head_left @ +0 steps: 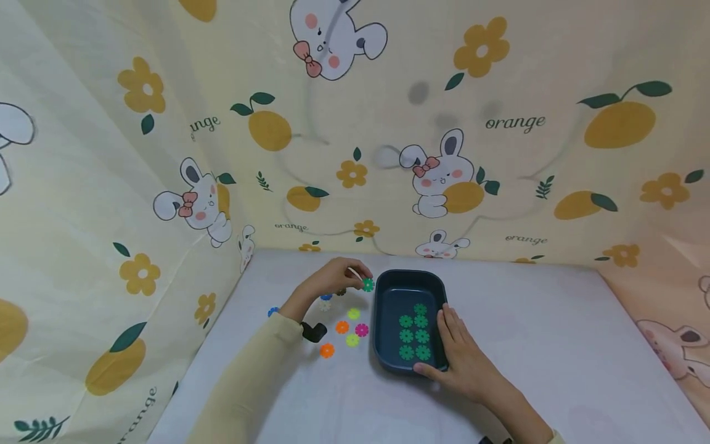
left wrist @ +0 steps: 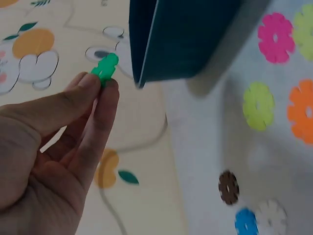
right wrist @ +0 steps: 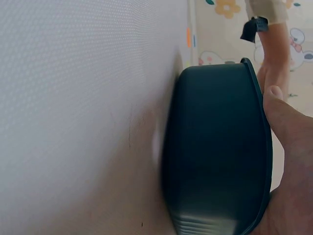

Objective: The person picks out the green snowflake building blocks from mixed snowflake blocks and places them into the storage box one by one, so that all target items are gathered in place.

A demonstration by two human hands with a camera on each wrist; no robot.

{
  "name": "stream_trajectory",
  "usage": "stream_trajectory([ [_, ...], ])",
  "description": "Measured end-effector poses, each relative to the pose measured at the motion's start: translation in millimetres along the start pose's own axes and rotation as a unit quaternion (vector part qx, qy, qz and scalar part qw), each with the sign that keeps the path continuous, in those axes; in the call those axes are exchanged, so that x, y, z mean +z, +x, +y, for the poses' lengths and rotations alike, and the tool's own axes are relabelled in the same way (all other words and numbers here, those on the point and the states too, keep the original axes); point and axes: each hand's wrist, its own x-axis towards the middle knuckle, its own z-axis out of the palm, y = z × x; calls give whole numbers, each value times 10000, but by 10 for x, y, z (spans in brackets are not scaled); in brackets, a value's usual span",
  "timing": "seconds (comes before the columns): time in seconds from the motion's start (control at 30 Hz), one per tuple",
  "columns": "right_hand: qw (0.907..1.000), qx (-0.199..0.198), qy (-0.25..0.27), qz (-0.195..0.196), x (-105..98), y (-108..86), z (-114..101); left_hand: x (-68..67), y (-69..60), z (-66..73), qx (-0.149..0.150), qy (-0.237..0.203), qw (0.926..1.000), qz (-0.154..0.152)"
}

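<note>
My left hand (head_left: 338,275) pinches a green flower-shaped plastic disc (head_left: 368,285) between thumb and fingertips, just outside the left rim of a dark blue tray (head_left: 386,327). In the left wrist view the green disc (left wrist: 105,67) stands on edge in the fingertips, apart from the tray (left wrist: 190,44). Several green discs (head_left: 422,336) lie in two columns inside the tray, toward its right and near side. My right hand (head_left: 466,364) rests on the tray's near right corner, fingers straight along the right rim and thumb on the near rim.
Left of the tray lie loose discs: orange (head_left: 327,351), pink (head_left: 362,330), yellow-green (head_left: 352,340), brown (left wrist: 229,187), blue (left wrist: 246,223) and white (left wrist: 271,219). A printed cloth (head_left: 388,123) hangs behind the white table (head_left: 554,333) and along its sides.
</note>
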Motion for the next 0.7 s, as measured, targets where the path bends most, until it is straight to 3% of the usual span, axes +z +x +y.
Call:
stream_trajectory([
  [0.2,10000,1,55,-25,-15,4,-12,134,225,147,254,173,9981,-539],
  [0.4,10000,14,42,-59,-24,4,-3,278,455,300,455,382,9949,-811],
  [0.7,10000,-18,24,-25,11,4,19,588,712,291,690,1298,9827,-1125],
])
